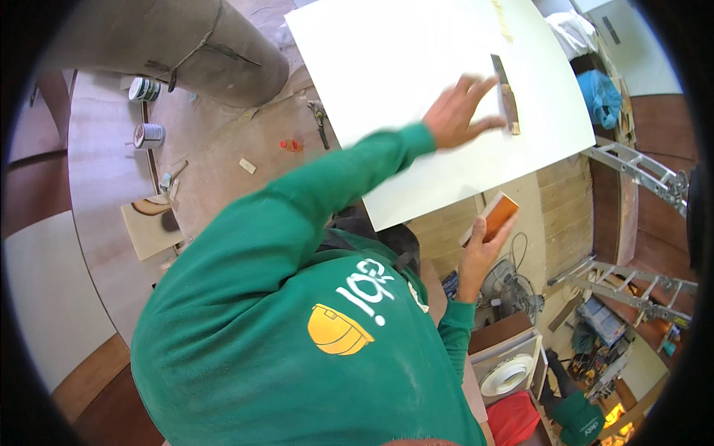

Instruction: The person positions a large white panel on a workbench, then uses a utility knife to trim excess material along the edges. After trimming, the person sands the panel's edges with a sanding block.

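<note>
A large white board [416, 82] lies in front of me. On it rests a long, narrow tool [509, 104] with a dark blade and a wooden handle end. My left hand [462, 115] is over the board, slightly blurred, with fingers spread and fingertips and thumb beside the tool; whether they touch it I cannot tell. Just off the board's near edge, my right hand [480, 253] grips a rectangular block [500, 215] with an orange face and pale sides, fingers and thumb on opposite sides.
A thick brown column [178, 44] rises at upper left, near two cans [149, 136]. At right stand metal ladders [647, 175] and a blue plastic bag [599, 97]. A fan [509, 290] is below my right hand. Another person [576, 416] in green is at lower right.
</note>
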A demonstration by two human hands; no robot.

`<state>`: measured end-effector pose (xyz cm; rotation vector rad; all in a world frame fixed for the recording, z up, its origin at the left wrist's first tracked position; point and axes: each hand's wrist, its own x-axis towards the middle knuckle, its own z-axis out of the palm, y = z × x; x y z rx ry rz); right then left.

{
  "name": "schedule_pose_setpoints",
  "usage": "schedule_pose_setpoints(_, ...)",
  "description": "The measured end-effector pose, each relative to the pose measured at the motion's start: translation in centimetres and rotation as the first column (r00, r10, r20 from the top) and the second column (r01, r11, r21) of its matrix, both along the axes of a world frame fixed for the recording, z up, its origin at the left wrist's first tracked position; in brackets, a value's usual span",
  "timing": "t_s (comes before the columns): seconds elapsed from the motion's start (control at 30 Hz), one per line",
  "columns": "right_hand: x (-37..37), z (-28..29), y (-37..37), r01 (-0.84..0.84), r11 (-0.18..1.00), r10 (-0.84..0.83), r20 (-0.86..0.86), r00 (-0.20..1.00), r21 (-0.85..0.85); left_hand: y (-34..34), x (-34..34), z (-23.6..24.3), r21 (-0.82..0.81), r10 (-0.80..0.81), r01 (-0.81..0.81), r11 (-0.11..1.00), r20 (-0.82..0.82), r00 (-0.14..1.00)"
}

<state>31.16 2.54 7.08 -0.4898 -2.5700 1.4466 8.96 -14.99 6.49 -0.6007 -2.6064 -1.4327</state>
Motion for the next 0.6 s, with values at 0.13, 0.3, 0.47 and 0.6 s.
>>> schedule_pose_setpoints(0.13,-3.6,6.1,-5.4,-0.231,0.967,0.234,-0.01,0.972,0.108,-4.7,14.3,3.9,0.456,-0.175,0.025,0.89,0.289,0.941)
schedule_pose_setpoints(0.3,-4.8,7.8,-13.4,-0.821,0.564,0.812,-0.239,0.532,0.088,-10.4,16.5,5.2,0.546,0.211,-0.62,0.563,0.631,0.746)
schedule_pose_setpoints(0.47,-15.9,2.7,-11.0,-0.699,0.395,0.893,-0.07,0.446,0.596,-15.5,18.0,-1.1,0.352,0.716,-0.822,0.448,0.41,0.565)
schedule_pose_setpoints(0.6,-23.2,-4.9,-8.2,-0.591,0.33,0.81,0.1,0.578,0.736,-10.8,23.1,-4.8,0.017,0.815,-0.869,0.495,0.339,0.471)
